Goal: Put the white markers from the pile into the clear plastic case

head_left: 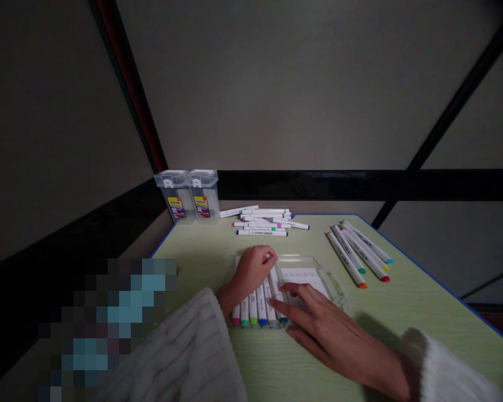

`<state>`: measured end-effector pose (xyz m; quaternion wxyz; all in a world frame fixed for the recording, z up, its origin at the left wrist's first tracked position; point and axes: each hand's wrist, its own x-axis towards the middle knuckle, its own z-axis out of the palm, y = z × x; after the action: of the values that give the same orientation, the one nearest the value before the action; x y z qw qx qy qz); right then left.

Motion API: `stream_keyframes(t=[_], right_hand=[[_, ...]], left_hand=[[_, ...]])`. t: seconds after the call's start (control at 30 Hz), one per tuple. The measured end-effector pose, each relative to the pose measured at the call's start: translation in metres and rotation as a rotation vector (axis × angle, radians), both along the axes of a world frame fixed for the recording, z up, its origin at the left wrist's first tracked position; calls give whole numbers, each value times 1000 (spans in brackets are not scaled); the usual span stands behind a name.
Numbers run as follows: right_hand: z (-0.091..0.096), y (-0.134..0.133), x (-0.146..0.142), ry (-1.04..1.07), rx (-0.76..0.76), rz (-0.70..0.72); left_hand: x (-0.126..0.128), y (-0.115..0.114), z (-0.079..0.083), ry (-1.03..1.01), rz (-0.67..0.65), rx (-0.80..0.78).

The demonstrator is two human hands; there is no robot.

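A clear plastic case (305, 260) lies open on the table in front of me. In its left part, white markers (253, 304) with pink, green, blue, grey and teal ends lie side by side. My left hand (254, 271) is over their far ends with its fingers curled in, and what is under the fingers is hidden. From the right, my right hand (322, 329) reaches across the case with its fingers stretched out and apart. Its fingertips are at the rightmost marker, beside a white printed card (302, 279) in the case's right part.
A loose pile of white markers (268, 218) lies at the table's far edge. Several more markers (358, 254) lie slanted on the right. Two clear lidded boxes (186, 195) with labels stand at the back left. The pale green table (411, 312) has a blue edge.
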<state>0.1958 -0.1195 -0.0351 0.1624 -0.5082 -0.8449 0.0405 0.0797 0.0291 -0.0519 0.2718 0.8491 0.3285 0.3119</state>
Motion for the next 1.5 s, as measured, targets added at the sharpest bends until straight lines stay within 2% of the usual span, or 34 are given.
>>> stream_keyframes(t=[0.67, 0.97, 1.27, 1.5], right_hand=[[1, -1, -2, 28, 4, -15], [2, 0, -4, -1, -72, -24], [1, 0, -3, -59, -33, -14], [4, 0, -4, -8, -33, -5]], left_hand=[[-1, -1, 2, -1, -33, -1], [-2, -2, 3, 2, -17, 3], [-2, -3, 5, 9, -22, 6], [-2, -3, 5, 16, -14, -2]])
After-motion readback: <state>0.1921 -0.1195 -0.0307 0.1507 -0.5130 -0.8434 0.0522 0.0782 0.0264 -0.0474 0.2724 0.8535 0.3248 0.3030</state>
